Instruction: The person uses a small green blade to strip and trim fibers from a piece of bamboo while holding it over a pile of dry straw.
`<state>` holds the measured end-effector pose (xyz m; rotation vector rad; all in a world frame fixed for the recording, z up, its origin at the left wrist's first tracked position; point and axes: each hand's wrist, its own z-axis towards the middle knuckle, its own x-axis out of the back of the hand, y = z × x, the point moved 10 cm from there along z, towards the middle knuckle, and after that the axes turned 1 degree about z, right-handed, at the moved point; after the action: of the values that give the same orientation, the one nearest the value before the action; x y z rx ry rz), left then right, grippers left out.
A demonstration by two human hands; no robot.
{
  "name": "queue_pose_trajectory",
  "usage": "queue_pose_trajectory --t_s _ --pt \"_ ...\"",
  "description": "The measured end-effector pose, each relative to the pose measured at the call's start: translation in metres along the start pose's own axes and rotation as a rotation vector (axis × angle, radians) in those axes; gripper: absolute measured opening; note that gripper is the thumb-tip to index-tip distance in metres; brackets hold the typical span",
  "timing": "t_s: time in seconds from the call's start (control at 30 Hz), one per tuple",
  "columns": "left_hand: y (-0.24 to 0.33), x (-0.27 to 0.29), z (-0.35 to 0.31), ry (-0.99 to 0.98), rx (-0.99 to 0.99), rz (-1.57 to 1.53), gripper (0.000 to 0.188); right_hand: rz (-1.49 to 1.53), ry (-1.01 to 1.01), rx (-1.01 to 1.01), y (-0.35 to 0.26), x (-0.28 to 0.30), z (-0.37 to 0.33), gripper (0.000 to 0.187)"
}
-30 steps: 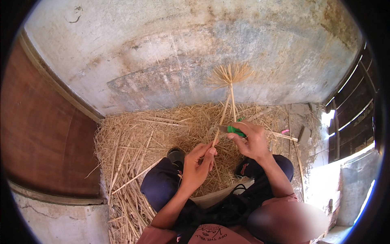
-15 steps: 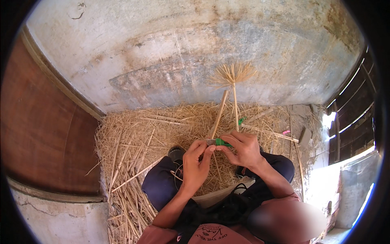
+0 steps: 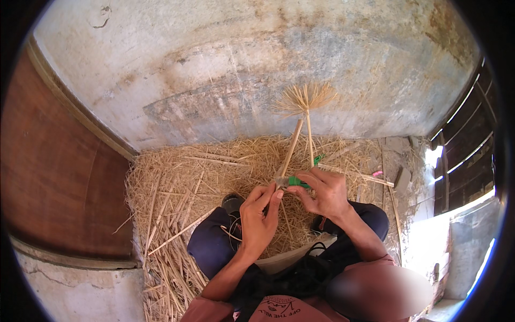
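Observation:
My right hand (image 3: 326, 193) is closed round the green handle (image 3: 298, 182) of a small knife. Its short grey blade (image 3: 281, 181) points left, at the fingertips of my left hand (image 3: 260, 214). Thumb and fingers of that left hand pinch a thin pale strip, mostly hidden by the fingers and the blade. Beyond the hands, a straight bamboo-like stick (image 3: 292, 146) slants up toward the wall. Beside it stands a pale rod (image 3: 309, 137) whose top is split into a fan of fine strips (image 3: 306, 98).
Straw-like shavings (image 3: 214, 166) cover the floor, with long split sticks (image 3: 169, 268) piled at the left. A green object (image 3: 318, 160) lies past my right hand. A grey block (image 3: 402, 180) sits at the right. A stained wall (image 3: 241, 75) rises ahead; a brown panel (image 3: 64, 172) stands left.
My right hand has shifted slightly right, its thumb moving away from my left fingertips. The knife blade has tilted a little upward. My left hand has barely moved.

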<state>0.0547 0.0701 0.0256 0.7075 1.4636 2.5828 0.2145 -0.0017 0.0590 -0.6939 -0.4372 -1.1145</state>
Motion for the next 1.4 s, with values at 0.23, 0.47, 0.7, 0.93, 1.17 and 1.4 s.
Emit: queue_pose_trajectory --t_s 0.23,0.47,0.7,0.93,1.17,1.4 --pt "0.001 -0.001 -0.001 -0.056 0.088 0.001 0.028 -0.014 0.033 0.008 -0.002 0.008 0.004 0.028" --pt "-0.001 0.000 -0.004 -0.038 0.061 -0.020 0.028 -0.020 0.038 -0.007 0.001 0.015 0.009 0.028" --pt "-0.003 -0.005 -0.006 -0.079 0.097 -0.023 0.028 -0.044 0.100 -0.066 0.023 0.022 0.007 0.023" --pt "-0.008 -0.022 -0.021 -0.243 0.132 -0.044 0.028 -0.262 0.337 -0.418 0.116 0.094 0.010 0.023" --pt "-0.046 -0.055 -0.034 -0.519 0.514 -0.651 0.041 -0.360 -0.444 -0.712 0.205 0.018 -0.042 0.075" --pt "-0.049 -0.044 -0.015 -0.383 0.438 -0.756 0.049 -0.185 -0.759 -0.633 0.175 -0.044 -0.071 0.096"
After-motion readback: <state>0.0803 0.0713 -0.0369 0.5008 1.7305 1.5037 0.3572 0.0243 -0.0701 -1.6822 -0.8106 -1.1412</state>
